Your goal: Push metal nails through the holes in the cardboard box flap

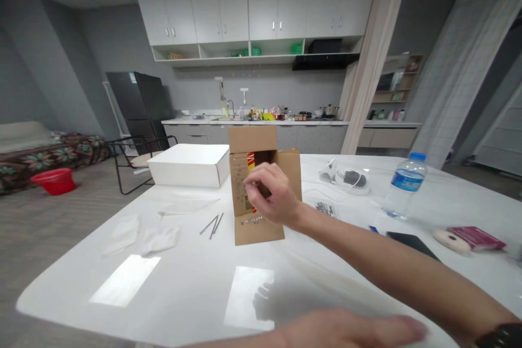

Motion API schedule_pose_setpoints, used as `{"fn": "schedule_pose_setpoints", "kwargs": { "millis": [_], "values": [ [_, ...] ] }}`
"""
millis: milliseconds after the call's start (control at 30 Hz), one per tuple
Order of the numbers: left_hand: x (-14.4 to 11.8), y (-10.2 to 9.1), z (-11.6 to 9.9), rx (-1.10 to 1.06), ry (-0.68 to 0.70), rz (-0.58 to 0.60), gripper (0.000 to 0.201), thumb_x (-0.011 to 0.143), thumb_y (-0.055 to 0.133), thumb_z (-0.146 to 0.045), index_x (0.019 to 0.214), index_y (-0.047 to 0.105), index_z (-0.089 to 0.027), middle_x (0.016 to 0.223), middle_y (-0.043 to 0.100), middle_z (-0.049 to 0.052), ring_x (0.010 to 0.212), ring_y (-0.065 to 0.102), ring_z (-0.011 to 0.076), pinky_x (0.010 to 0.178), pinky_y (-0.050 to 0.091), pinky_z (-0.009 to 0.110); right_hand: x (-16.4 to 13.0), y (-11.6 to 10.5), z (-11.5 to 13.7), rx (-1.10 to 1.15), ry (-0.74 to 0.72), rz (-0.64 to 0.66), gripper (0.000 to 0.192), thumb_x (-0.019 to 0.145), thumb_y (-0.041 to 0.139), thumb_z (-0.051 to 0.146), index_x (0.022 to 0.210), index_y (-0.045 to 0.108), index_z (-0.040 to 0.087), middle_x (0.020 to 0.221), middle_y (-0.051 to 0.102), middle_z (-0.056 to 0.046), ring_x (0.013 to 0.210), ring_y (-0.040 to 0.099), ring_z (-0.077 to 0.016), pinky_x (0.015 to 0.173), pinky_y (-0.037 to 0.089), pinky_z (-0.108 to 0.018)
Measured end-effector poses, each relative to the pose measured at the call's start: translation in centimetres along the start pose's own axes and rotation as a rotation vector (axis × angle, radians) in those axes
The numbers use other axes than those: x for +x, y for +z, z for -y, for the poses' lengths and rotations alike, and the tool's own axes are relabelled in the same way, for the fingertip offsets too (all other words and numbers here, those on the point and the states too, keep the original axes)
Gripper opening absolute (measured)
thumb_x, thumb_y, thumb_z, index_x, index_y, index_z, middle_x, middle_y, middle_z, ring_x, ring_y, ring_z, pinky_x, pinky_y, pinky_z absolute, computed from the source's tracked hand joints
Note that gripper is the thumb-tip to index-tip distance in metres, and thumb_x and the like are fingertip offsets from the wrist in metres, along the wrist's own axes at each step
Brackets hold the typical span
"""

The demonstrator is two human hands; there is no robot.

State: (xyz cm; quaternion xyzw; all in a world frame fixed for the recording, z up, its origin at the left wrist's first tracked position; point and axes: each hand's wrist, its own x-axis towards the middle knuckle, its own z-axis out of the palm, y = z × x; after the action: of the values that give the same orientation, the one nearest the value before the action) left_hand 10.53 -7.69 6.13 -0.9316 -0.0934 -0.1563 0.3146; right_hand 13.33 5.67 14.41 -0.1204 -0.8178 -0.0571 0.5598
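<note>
My right hand [272,193] is closed with its fingertips pinched in front of an open cardboard box [259,234]. Whatever those fingers may hold is too small to make out. Small silvery round pieces [256,219] sit in a row on the box's lower flap, and more dot its left panel. Low in the view, my left hand [326,329] is partly cut off and blurred, its fingers stretched to the right, above the table's near edge. Three thin metal rods [214,224], like long nails, lie on the table left of the box.
A white box [191,164] stands behind the rods. White cloths [159,240] lie at left. To the right are a small clear packet [325,208], white cabled gear [350,179], a water bottle [405,185], a dark flat item [411,244] and a maroon pack [475,238].
</note>
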Motion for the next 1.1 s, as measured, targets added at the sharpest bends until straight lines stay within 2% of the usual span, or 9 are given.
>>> {"fn": "schedule_pose_setpoints", "kwargs": {
  "millis": [67, 100, 133, 200, 333, 433, 533, 767, 1100],
  "values": [
    [-2.2, 0.3, 1.7, -0.019, 0.022, -0.095, 0.034, 0.084, 0.056, -0.043, 0.117, 0.056, -0.05, 0.127, 0.061, -0.013, 0.128, 0.049, 0.0096, 0.098, 0.05, 0.029, -2.9, -0.7, 0.5, 0.148, 0.101, -0.001, 0.01, 0.087, 0.048, 0.015, 0.083, 0.055, 0.02, 0.076, 0.059, -0.002, 0.069, 0.054, -0.0146, 0.066, 0.043, -0.03],
    [-3.5, 0.4, 2.6, -0.05, 0.005, -0.255, 0.03, 0.083, 0.057, -0.038, 0.111, 0.06, -0.048, 0.12, 0.065, -0.012, 0.122, 0.054, 0.0104, 0.096, 0.051, 0.029, -4.4, -1.0, 0.5, 0.201, 0.169, 0.002, 0.009, 0.088, 0.048, 0.015, 0.083, 0.055, 0.02, 0.074, 0.058, -0.001, 0.065, 0.052, -0.0136, 0.062, 0.043, -0.028],
    [-4.9, 0.6, 3.4, -0.055, -0.088, -0.387, 0.023, 0.081, 0.059, -0.034, 0.103, 0.063, -0.042, 0.11, 0.068, -0.008, 0.113, 0.058, 0.0128, 0.095, 0.05, 0.031, -6.0, -1.2, 0.3, 0.23, 0.241, 0.006, 0.009, 0.088, 0.049, 0.016, 0.083, 0.055, 0.02, 0.072, 0.056, 0.0, 0.062, 0.05, -0.0128, 0.059, 0.042, -0.027],
    [-7.6, 0.9, 5.4, -0.03, -0.265, -0.477, 0.02, 0.079, 0.06, -0.026, 0.098, 0.062, -0.031, 0.092, 0.07, -0.001, 0.098, 0.064, 0.016, 0.093, 0.048, 0.035, -8.8, -1.4, -0.4, 0.245, 0.385, 0.021, 0.009, 0.089, 0.049, 0.018, 0.084, 0.056, 0.02, 0.07, 0.054, 0.001, 0.059, 0.048, -0.0121, 0.055, 0.04, -0.025],
    [-11.5, 2.3, 9.6, 0.027, -0.517, -0.377, 0.028, 0.076, 0.057, -0.008, 0.1, 0.056, -0.023, 0.088, 0.067, 0.005, 0.087, 0.065, 0.0176, 0.084, 0.047, 0.035, -13.0, -0.9, -1.6, 0.264, 0.576, 0.116, 0.008, 0.088, 0.051, 0.021, 0.084, 0.057, 0.019, 0.065, 0.054, 0.002, 0.055, 0.048, -0.0114, 0.051, 0.04, -0.024],
    [-12.8, 3.6, 12.1, 0.046, -0.544, -0.268, 0.025, 0.078, 0.055, -0.009, 0.101, 0.056, -0.021, 0.092, 0.066, 0.007, 0.085, 0.063, 0.0189, 0.079, 0.046, 0.034, -14.8, -0.4, -1.6, 0.264, 0.643, 0.137, 0.008, 0.087, 0.051, 0.021, 0.083, 0.057, 0.019, 0.062, 0.053, 0.002, 0.054, 0.048, -0.0114, 0.05, 0.039, -0.023],
    [-13.3, 4.9, 13.5, 0.023, -0.564, -0.181, 0.021, 0.079, 0.055, -0.013, 0.098, 0.058, -0.021, 0.094, 0.066, 0.007, 0.086, 0.062, 0.0193, 0.078, 0.046, 0.034, -15.7, -0.4, -1.3, 0.255, 0.619, 0.228, 0.007, 0.085, 0.05, 0.02, 0.084, 0.057, 0.02, 0.059, 0.053, 0.003, 0.051, 0.047, -0.0107, 0.049, 0.037, -0.023],
    [-13.2, 7.2, 13.1, -0.024, -0.643, -0.131, 0.017, 0.08, 0.052, -0.017, 0.095, 0.06, -0.02, 0.094, 0.067, 0.009, 0.086, 0.061, 0.0205, 0.075, 0.047, 0.036, -15.9, -1.3, -1.4, 0.166, 0.578, 0.38, 0.011, 0.082, 0.05, 0.016, 0.081, 0.06, 0.02, 0.059, 0.057, 0.002, 0.05, 0.048, -0.0107, 0.049, 0.036, -0.022],
    [-13.7, 7.3, 11.9, -0.125, -0.82, 0.016, 0.016, 0.083, 0.05, -0.013, 0.096, 0.056, -0.019, 0.098, 0.063, 0.007, 0.091, 0.061, 0.0203, 0.077, 0.046, 0.035, -15.8, -1.3, -1.4, 0.083, 0.524, 0.481, 0.013, 0.082, 0.051, 0.015, 0.084, 0.064, 0.02, 0.061, 0.063, 0.001, 0.05, 0.053, -0.0121, 0.051, 0.038, -0.023]
  ]
}}
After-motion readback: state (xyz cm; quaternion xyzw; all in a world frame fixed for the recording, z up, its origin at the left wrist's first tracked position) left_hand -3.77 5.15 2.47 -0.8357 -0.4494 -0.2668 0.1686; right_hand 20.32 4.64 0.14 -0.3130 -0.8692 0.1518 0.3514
